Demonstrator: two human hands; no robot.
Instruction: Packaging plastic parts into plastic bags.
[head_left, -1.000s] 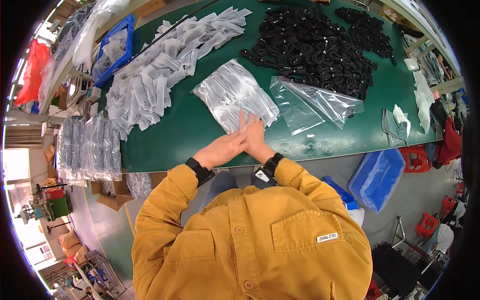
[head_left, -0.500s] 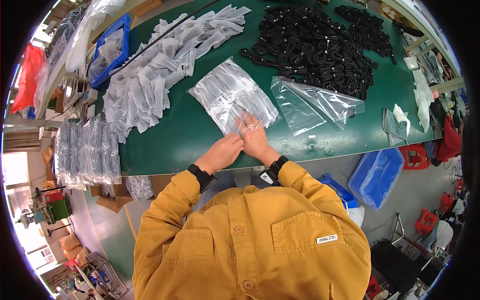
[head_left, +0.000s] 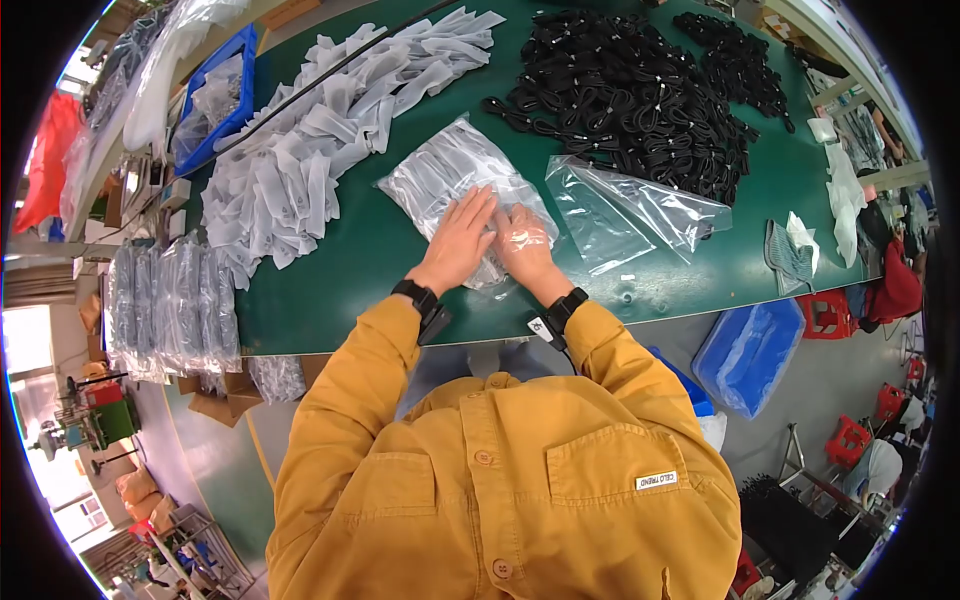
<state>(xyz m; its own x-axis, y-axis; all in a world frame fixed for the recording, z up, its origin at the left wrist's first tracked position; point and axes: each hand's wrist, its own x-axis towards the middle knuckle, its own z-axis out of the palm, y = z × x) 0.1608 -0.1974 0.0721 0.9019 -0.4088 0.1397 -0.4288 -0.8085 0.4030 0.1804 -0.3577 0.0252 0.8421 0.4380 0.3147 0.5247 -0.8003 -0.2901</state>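
A large clear plastic bag [head_left: 435, 165] filled with several thin, whitish-wrapped packs lies at a slant on the green table in front of me. My left hand [head_left: 456, 240] rests flat on its lower part, fingers stretched out and pointing away from me. Right beside it, my right hand [head_left: 525, 245] lies on the same bag, with shiny clear film over its back and fingers. Its fingers look extended, though the film blurs their tips. Close to my right hand, an unfilled clear plastic bag [head_left: 625, 215] is spread on the table.
Whitish sleeve-like packs [head_left: 285, 185] are heaped at left, below a blue crate [head_left: 235, 105]. Filled bags [head_left: 170, 305] stand at the left edge. Bundled black cords [head_left: 630, 95] form a pile at far right. A grey cloth [head_left: 788, 255] lies near the right edge; a blue tub [head_left: 750, 355] is below.
My left hand has left its pinch at the bag's near edge and moved up, flattening onto the bag. My right hand has shifted slightly right, with film over it.
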